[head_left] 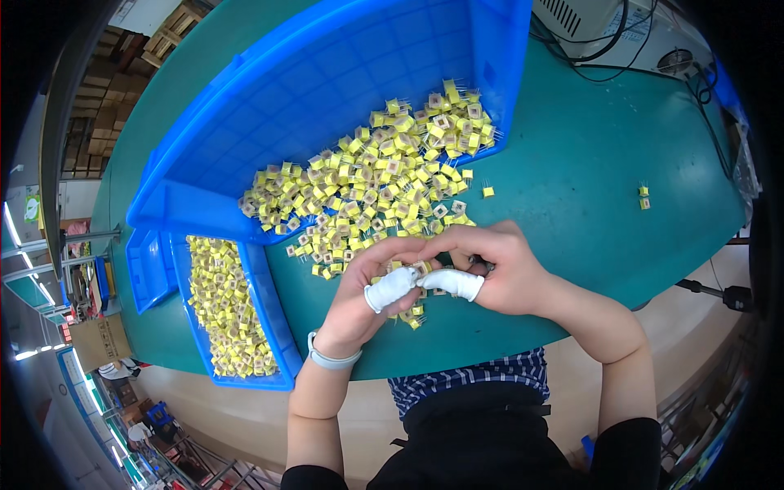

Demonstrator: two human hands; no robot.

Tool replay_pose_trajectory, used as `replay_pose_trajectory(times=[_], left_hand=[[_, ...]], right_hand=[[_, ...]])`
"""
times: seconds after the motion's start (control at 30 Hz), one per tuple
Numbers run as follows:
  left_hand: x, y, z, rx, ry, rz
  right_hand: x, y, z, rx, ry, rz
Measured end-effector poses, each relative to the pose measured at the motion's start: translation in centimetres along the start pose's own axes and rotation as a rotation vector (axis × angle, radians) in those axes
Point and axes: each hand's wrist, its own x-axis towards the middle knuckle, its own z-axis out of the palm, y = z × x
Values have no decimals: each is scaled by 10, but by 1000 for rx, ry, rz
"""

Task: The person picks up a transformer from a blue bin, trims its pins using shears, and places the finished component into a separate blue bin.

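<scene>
"Yellow component (421,267) between our hands. How do we log the fingers?"

"Our left hand (359,286) holds it, fingers curled narrow, white-covered thumb close. Our right hand (510,273) bends in opposite, its white thumb cover (453,282) near the other. Whether the right fingertips also pinch it, we cannot tell."

"Location?"

"Over the near part of the green table (580,188), beside the loose pile (367,192) spilling from the large blue bin (327,90). We note a smaller blue bin (276,327) at left, holding like pieces."

"Step in hand?"

"We judge it close two-handed handling. The next move, we think, calls for a light, steady pinch, sparing any thin pins."
</scene>
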Motion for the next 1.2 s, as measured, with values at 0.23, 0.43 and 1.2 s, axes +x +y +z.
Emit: replay_pose_trajectory(times=[0.23, 0.43, 1.2], left_hand=[[0, -5, -9, -7, 93, 150], [4, -6, -6, -113, 131, 269], [4, -7, -2, 45, 169, 303]], right_hand=[[0, -4, 3, -91, -104, 93], [-7, 21, 16, -150, -10, -135], [-4, 18, 13, -302, 226, -261]])
